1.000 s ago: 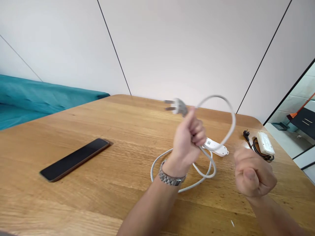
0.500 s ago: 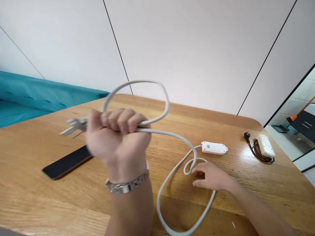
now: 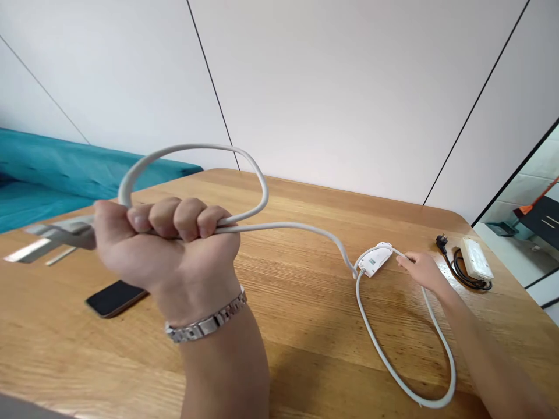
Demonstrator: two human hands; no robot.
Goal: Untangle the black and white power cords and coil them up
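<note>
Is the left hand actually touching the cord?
Touching. The head view shows the left hand closed around the cord, which loops up above it.

Phone (image 3: 116,297) lying around 8 o'clock, teal couch (image 3: 65,169) at 9. Also seeing a white box (image 3: 476,258) at 3, black plug (image 3: 442,242) nearby.

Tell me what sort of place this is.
Probably a lounge or meeting corner, perhaps in an office: a wooden table, a teal upholstered seat and a pale panelled wall.
</note>
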